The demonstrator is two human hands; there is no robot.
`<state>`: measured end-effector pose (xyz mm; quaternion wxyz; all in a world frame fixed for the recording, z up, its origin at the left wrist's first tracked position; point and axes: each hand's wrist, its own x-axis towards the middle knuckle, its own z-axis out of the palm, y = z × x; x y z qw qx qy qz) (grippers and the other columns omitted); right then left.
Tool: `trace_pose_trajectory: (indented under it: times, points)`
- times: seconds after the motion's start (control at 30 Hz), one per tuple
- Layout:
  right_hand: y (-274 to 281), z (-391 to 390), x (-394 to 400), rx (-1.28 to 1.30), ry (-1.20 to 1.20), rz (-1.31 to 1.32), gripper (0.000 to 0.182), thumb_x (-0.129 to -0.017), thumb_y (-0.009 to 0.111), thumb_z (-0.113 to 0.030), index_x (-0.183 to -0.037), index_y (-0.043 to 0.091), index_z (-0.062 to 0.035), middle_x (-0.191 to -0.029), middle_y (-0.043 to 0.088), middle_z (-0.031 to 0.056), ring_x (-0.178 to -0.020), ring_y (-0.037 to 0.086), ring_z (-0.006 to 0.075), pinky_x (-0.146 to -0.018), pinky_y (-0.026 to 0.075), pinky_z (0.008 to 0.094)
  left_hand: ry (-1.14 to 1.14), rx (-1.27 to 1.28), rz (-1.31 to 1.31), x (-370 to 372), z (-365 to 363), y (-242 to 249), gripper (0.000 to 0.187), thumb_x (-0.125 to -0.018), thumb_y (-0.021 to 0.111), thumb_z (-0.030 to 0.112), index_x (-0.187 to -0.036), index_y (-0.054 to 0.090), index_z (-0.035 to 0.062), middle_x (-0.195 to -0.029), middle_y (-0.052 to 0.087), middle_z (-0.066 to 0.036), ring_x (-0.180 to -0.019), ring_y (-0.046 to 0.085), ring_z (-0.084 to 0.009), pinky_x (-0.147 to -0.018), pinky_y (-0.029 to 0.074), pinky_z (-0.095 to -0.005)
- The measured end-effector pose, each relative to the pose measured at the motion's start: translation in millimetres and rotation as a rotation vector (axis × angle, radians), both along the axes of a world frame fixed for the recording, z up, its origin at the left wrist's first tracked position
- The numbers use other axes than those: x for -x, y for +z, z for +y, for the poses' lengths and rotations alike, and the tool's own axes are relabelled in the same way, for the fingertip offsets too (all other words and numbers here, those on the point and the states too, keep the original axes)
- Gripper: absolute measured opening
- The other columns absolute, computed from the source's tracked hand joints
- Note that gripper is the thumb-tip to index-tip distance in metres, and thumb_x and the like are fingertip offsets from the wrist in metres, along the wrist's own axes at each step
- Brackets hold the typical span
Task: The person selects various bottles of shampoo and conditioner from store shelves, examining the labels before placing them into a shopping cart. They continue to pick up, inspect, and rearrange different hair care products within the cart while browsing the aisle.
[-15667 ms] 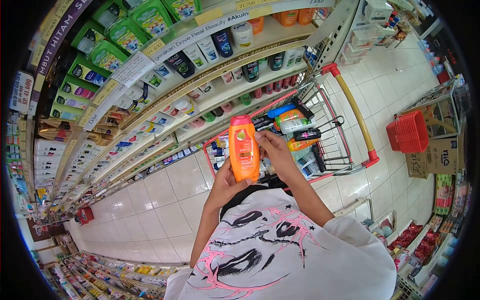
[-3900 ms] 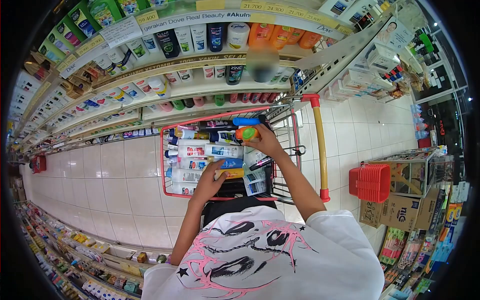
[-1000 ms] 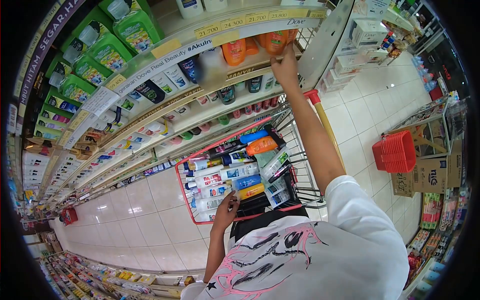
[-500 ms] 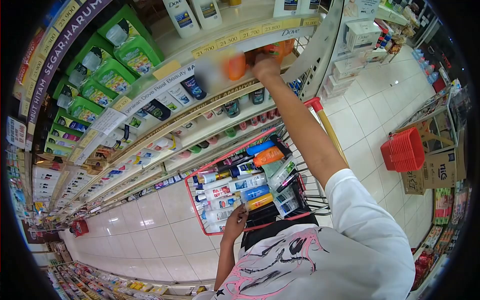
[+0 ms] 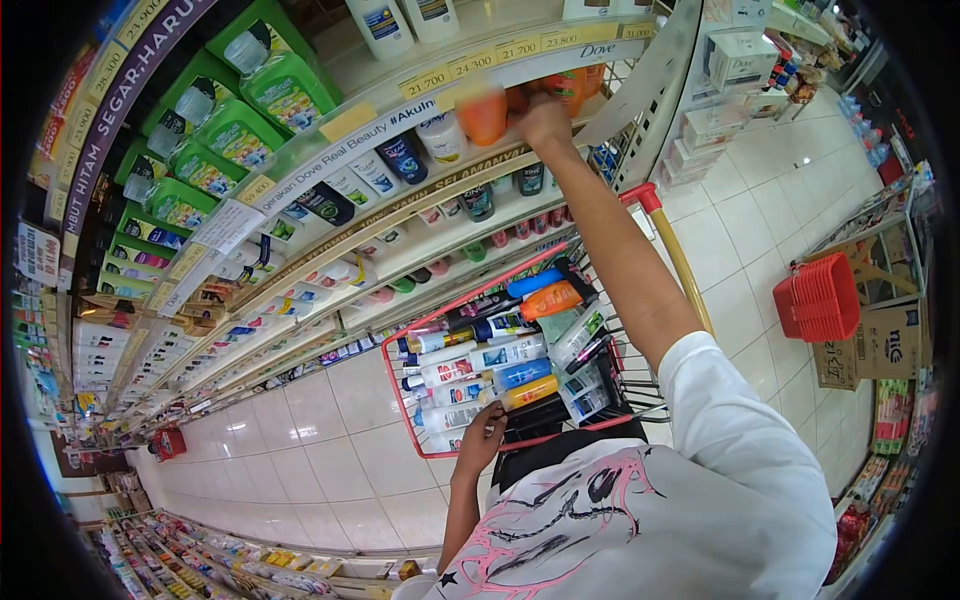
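My right hand [image 5: 545,122] reaches onto an upper shelf among orange bottles. One orange bottle [image 5: 482,116] stands just left of it, partly blurred, and another orange bottle [image 5: 565,92] is right behind the knuckles. The fingers are hidden in the shelf, so whether they hold anything I cannot tell. Low in front of me, my left hand [image 5: 484,432] hovers at the near rim of the shopping cart [image 5: 432,456], fingers loosely bent and apart. Closest to its fingertips lies a yellow bottle [image 5: 530,392]. A blue bottle [image 5: 521,373] and an orange bottle [image 5: 551,299] lie farther in.
Green shampoo bottles [image 5: 290,92] line the shelf at left. A white bottle [image 5: 441,138] and a dark blue bottle [image 5: 403,158] share the shelf with the orange ones. Red baskets [image 5: 818,298] are stacked at right beside a cardboard box [image 5: 885,340]. Tiled floor [image 5: 340,490] runs behind the cart.
The view has shifted slightly, so shelf and cart appear a little farther right. My right hand stays at the orange bottles; my left hand stays by the cart rim.
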<state>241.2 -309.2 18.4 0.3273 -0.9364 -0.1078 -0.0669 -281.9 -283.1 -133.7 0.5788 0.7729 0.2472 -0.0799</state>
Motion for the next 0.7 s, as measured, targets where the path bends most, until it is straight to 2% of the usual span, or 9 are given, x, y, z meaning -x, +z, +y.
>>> trace_pose_trajectory:
  times: [0.23, 0.3, 0.4, 0.53, 0.6, 0.7]
  points:
    - [3, 0, 15, -0.043, -0.034, 0.045, 0.046, -0.075, 0.073, -0.041, -0.105, 0.069, -0.0064, -0.109, 0.067, 0.0204, -0.104, 0.063, 0.0370, -0.090, 0.052, 0.0451, -0.014, -0.010, 0.001, 0, -1, -5, 0.041, -0.093, 0.063, 0.019, -0.129, 0.056, 0.0017, -0.105, 0.068, -0.012, -0.087, 0.064, -0.0173, -0.074, 0.051, -0.0295]
    - [6, -1, 22, -0.015, -0.059, 0.009, 0.038, -0.077, 0.073, -0.037, -0.096, 0.071, -0.0036, -0.106, 0.068, 0.0191, -0.100, 0.066, 0.0334, -0.087, 0.054, 0.0418, -0.020, -0.004, 0.000, -2, -2, -4, 0.041, -0.093, 0.063, 0.019, -0.130, 0.056, 0.0028, -0.105, 0.068, -0.012, -0.086, 0.064, -0.0165, -0.075, 0.050, -0.0287]
    - [12, -1, 30, 0.002, -0.120, 0.033, 0.040, -0.078, 0.072, -0.038, -0.098, 0.071, -0.0037, -0.102, 0.069, 0.0191, -0.100, 0.066, 0.0329, -0.086, 0.054, 0.0420, -0.036, 0.001, 0.013, -5, -3, 1, 0.041, -0.094, 0.062, 0.018, -0.131, 0.055, 0.0030, -0.107, 0.067, -0.011, -0.085, 0.063, -0.0157, -0.075, 0.050, -0.0282]
    - [15, -4, 34, -0.023, -0.084, 0.104, 0.039, -0.077, 0.073, -0.035, -0.101, 0.070, -0.0034, -0.101, 0.069, 0.0203, -0.100, 0.066, 0.0350, -0.085, 0.054, 0.0441, -0.050, 0.021, -0.007, -9, -1, 6, 0.041, -0.094, 0.062, 0.017, -0.132, 0.054, 0.0031, -0.108, 0.066, -0.011, -0.084, 0.063, -0.0148, -0.075, 0.050, -0.0278]
    - [9, -4, 35, -0.164, -0.092, -0.028, 0.038, -0.076, 0.074, -0.030, -0.101, 0.068, -0.0017, -0.103, 0.067, 0.0217, -0.098, 0.065, 0.0385, -0.084, 0.054, 0.0465, -0.029, 0.065, -0.012, -12, 1, 12, 0.041, -0.095, 0.061, 0.016, -0.133, 0.054, 0.0034, -0.109, 0.066, -0.011, -0.085, 0.062, -0.0141, -0.074, 0.050, -0.0272]
    - [6, -8, 44, -0.181, -0.080, -0.188, 0.039, -0.073, 0.076, -0.028, -0.098, 0.065, 0.0004, -0.104, 0.064, 0.0221, -0.094, 0.064, 0.0416, -0.082, 0.053, 0.0483, 0.008, 0.103, -0.051, -22, 4, 22, 0.040, -0.095, 0.061, 0.015, -0.133, 0.054, 0.0040, -0.110, 0.066, -0.010, -0.085, 0.063, -0.0140, -0.074, 0.050, -0.0265]
